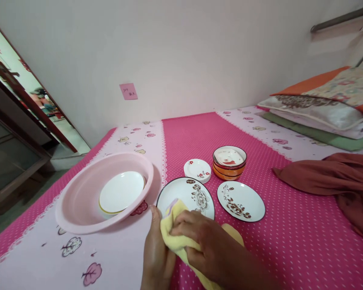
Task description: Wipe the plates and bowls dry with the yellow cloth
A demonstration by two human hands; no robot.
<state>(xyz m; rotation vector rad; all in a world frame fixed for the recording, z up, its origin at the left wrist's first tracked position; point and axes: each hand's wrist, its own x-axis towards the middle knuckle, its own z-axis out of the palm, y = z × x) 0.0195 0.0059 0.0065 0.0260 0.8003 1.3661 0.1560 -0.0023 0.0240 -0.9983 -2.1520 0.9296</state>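
Observation:
A white plate with a dark rim and brown flowers (186, 189) is tilted up in front of me. My left hand (157, 245) grips it at the lower left edge, thumb on the rim. In my right hand (196, 237) a yellow cloth (178, 237) is bunched and pressed against the lower part of the plate. The cloth hangs down below the hand and hides that part of the plate. Just right of it a similar flowered plate (241, 201) lies on the bedspread. Behind are a stack of small flowered dishes (197, 170) and stacked orange bowls (229, 171).
A pink basin (75, 201) with white plates (122, 191) inside stands at the left. Folded bedding (323, 108) and a reddish-brown cloth (329, 177) lie at the right. A pink note (128, 91) is on the wall (187, 52) behind the bed.

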